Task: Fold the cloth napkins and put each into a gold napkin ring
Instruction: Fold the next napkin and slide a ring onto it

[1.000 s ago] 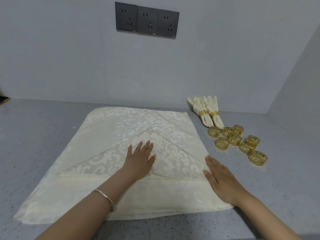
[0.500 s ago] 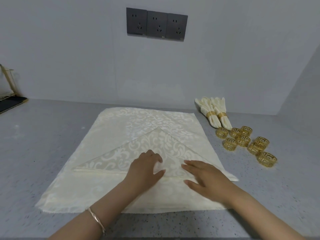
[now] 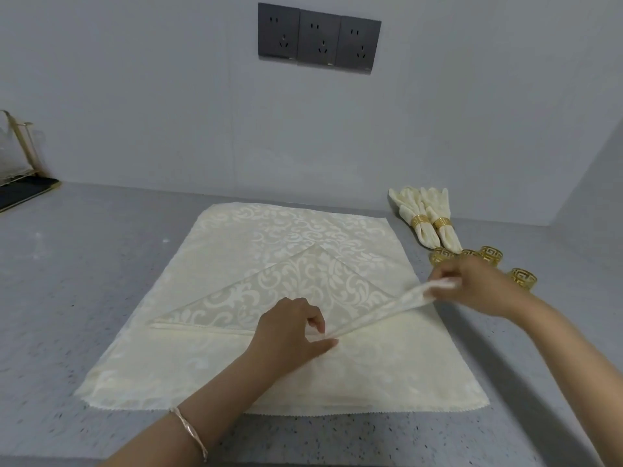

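Two grips are shown on the triangle-folded napkin (image 3: pixel 296 281), laid on the stack (image 3: pixel 371 375) on the counter (image 3: pixel 101 264): its base is pinched at mid-length by the left hand (image 3: pixel 290 326), its raised right corner by the right hand (image 3: pixel 478 288). Should the left pinch slip, the crease could be dragged askew.

One left hand (image 3: pixel 290 328), one right hand (image 3: pixel 478 284), both pinching one triangle napkin (image 3: pixel 303 284) atop one flat pile (image 3: pixel 371 372). Beyond the right grip: two ringed napkins (image 3: pixel 421 230), four loose rings (image 3: pixel 523 279) showing. Above: three sockets (image 3: pixel 319 38).
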The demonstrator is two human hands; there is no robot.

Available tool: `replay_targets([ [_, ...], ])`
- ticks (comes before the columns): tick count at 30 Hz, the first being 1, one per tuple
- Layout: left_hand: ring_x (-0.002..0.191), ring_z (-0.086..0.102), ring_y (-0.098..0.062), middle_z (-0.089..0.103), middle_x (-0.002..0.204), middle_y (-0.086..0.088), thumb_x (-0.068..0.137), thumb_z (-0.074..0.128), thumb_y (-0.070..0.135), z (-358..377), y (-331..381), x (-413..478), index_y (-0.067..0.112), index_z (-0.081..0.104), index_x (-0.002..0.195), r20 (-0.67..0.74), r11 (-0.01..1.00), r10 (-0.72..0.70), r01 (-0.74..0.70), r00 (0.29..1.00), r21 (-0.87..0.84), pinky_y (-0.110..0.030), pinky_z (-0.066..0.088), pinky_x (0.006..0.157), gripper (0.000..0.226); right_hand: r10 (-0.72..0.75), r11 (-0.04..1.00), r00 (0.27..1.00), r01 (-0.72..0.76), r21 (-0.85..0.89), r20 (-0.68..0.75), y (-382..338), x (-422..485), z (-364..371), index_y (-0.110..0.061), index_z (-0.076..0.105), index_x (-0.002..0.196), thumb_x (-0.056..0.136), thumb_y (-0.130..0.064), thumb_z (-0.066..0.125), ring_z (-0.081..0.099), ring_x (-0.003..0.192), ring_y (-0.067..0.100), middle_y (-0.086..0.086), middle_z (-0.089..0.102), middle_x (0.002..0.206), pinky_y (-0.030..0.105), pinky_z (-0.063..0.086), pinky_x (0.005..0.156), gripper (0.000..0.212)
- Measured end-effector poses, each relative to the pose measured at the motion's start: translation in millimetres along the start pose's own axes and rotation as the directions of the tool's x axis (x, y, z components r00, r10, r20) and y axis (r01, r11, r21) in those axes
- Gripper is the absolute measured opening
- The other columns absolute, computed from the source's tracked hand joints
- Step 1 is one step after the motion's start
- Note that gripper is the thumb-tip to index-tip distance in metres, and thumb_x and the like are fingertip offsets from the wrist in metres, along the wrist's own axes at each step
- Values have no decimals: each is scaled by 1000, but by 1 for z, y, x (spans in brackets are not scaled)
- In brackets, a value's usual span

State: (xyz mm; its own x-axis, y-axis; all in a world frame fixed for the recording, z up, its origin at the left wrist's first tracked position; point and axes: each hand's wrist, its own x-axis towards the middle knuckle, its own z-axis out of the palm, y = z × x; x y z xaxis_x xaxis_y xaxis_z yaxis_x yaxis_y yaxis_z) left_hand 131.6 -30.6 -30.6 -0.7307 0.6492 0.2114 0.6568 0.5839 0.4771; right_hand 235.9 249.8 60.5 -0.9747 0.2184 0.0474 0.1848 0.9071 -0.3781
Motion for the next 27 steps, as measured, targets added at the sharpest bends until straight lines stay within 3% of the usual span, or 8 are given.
replay_targets([
  [2, 96, 47, 0, 60, 98, 17, 82, 64, 54, 1, 0, 0, 33, 64, 90, -24, 1000, -15, 15, 1000, -12, -16, 32, 76, 22, 10, 955, 997, 13, 297, -76, -11, 15, -5, -21, 72, 82, 79, -21, 75, 66, 74, 10, -5, 72, 79, 21, 50, 67, 4],
  [4, 98, 48, 0, 62, 99, 17, 85, 61, 52, 1, 0, 2, 31, 66, 89, -43, 999, -35, 34, 998, -33, -17, 32, 79, 22, 33, 832, 992, 38, 553, -118, -25, 40, 3, -11, 72, 91, 79, -14, 74, 69, 79, 5, -4, 74, 86, 11, 50, 68, 13],
  [6, 99, 49, 1, 64, 99, 17, 86, 59, 53, 1, -1, 4, 30, 69, 87, -51, 997, -61, 58, 997, -57, -16, 33, 79, 24, 74, 744, 987, 39, 668, -140, -37, 69, 19, -8, 69, 99, 79, -13, 74, 69, 78, 7, 0, 73, 90, 13, 51, 68, 21],
  [8, 99, 52, 1, 66, 98, 16, 87, 58, 53, 1, -1, 5, 29, 72, 85, -57, 994, -91, 87, 994, -72, -16, 34, 78, 28, 111, 676, 984, 25, 736, -136, -47, 100, 41, -9, 66, 99, 78, -13, 76, 66, 64, 8, 3, 70, 80, 19, 51, 62, 24],
  [12, 94, 58, -2, 69, 90, 12, 86, 61, 49, 3, 1, 10, 26, 74, 80, -90, 986, -139, 129, 986, -106, -16, 41, 77, 27, 182, 743, 978, -66, 666, -105, -59, 141, 85, -12, 63, 97, 76, -17, 79, 49, 46, 2, -1, 56, 67, 13, 38, 43, 27],
  [22, 98, 47, -5, 62, 85, 13, 81, 63, 43, 5, 1, 19, 25, 64, 78, -44, 994, -104, 105, 994, 20, -21, 40, 85, 19, 168, 803, 975, -52, 593, -143, -48, 160, 133, -10, 64, 91, 74, -17, 79, 49, 50, 0, -7, 52, 63, 13, 41, 53, 24],
  [25, 94, 48, -7, 57, 92, 13, 81, 64, 46, 4, -2, 21, 28, 50, 92, -33, 996, -87, 87, 996, -8, -23, 40, 83, 26, 185, 778, 972, -54, 626, -147, -46, 163, 135, -10, 64, 91, 74, -19, 80, 53, 57, 7, -7, 56, 65, 19, 44, 56, 25],
  [27, 101, 48, -8, 53, 107, 12, 81, 64, 47, 1, -6, 24, 32, 47, 118, 33, 998, -65, 65, 997, -4, -23, 39, 86, 43, 194, 776, 970, -60, 628, -148, -46, 164, 136, -10, 65, 91, 74, -20, 80, 52, 57, 6, -7, 56, 66, 19, 43, 56, 25],
])
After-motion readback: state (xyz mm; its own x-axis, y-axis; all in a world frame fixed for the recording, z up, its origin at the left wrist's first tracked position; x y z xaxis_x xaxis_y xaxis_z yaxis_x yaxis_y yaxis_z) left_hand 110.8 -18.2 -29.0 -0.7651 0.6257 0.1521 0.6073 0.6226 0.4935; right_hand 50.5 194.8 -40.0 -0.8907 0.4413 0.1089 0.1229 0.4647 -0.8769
